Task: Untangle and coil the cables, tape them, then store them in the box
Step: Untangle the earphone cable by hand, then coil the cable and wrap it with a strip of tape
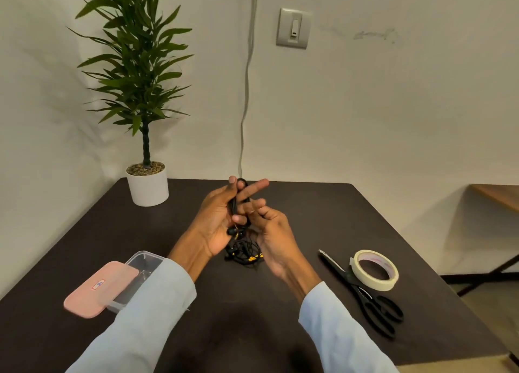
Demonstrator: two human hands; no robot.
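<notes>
Above the middle of the dark table (252,316), my left hand (216,221) holds a black cable (233,204) looped around its fingers, thumb pressed against the loops. My right hand (269,232) pinches the same cable just to the right of the coil. Below both hands a tangle of thin black cables with yellow bits (245,253) lies on the table. A clear plastic box (140,271) sits at the left, its pink lid (97,289) lying askew across it. A roll of pale masking tape (376,270) rests at the right.
Black scissors (368,297) lie next to the tape, partly under it. A potted plant in a white pot (147,186) stands at the table's back left corner. A grey cord (247,91) hangs down the wall behind. A wooden bench (497,195) is at far right.
</notes>
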